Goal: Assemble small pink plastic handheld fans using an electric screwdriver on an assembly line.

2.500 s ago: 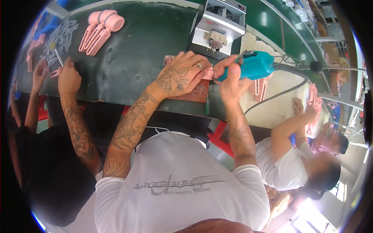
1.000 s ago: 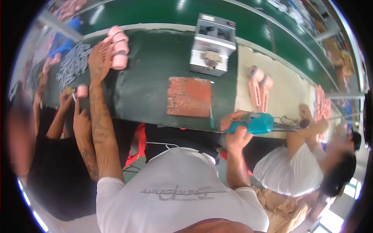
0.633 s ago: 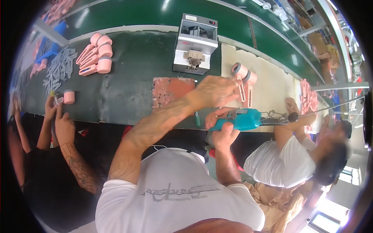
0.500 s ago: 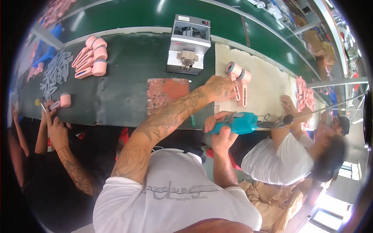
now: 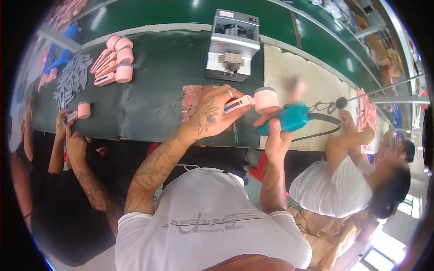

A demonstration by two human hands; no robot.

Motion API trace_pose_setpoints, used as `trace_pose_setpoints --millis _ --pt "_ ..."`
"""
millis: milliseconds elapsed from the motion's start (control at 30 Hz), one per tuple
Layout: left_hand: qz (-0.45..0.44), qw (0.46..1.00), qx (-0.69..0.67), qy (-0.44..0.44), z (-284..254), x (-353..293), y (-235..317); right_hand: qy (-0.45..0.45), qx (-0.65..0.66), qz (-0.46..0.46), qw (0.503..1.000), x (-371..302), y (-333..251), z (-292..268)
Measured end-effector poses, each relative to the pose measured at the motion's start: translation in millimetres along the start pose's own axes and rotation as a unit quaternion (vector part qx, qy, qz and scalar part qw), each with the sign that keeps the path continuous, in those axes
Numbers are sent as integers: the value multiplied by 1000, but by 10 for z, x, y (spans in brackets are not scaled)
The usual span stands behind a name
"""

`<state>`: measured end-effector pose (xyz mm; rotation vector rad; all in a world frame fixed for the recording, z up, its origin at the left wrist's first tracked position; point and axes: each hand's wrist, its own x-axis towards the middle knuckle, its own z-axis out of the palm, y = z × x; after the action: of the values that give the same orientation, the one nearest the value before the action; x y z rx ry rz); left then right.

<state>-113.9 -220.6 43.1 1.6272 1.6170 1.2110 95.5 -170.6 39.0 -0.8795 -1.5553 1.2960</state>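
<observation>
My left hand [image 5: 216, 112], tattooed and ringed, is closed round the slotted handle of a pink device [image 5: 265, 99] with a round, grey-rimmed head. It holds the device above the front of the bench, near a worn reddish patch [image 5: 192, 97]. In my right hand [image 5: 276, 139] is a teal power screwdriver [image 5: 293, 119], hanging from a cord. The screwdriver's left end lies close under the device's head; its tip is hidden, so I cannot tell whether they touch. Behind the screwdriver, another pink device [image 5: 296, 88] appears blurred on the pale sheet [image 5: 318, 77].
A grey machine [image 5: 233, 45] stands at the back. Several pink devices [image 5: 124, 72] and grey parts [image 5: 74, 77] lie left. A small green-handled tool [image 5: 235, 134] lies at the front edge. Co-workers flank me; a hand [image 5: 76, 147] at left works by a pink device [image 5: 83, 110].
My left hand has lifted a pink device off the pale sheet and brought it left. My right hand has raised the screwdriver towards its head. The whole view has shifted slightly.
</observation>
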Motion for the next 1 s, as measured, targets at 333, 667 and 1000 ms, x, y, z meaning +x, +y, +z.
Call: trace_pose_setpoints --millis 333,667,1000 --pt "59 994 93 -5 -254 -171 -455 -14 179 -21 984 460 -320 322" --pt "83 980 180 10 -182 -130 -645 -22 113 -143 983 1320 -147 1123" --pt "85 983 161 27 -180 -103 -676 -41 57 -139 988 1356 43 1152"
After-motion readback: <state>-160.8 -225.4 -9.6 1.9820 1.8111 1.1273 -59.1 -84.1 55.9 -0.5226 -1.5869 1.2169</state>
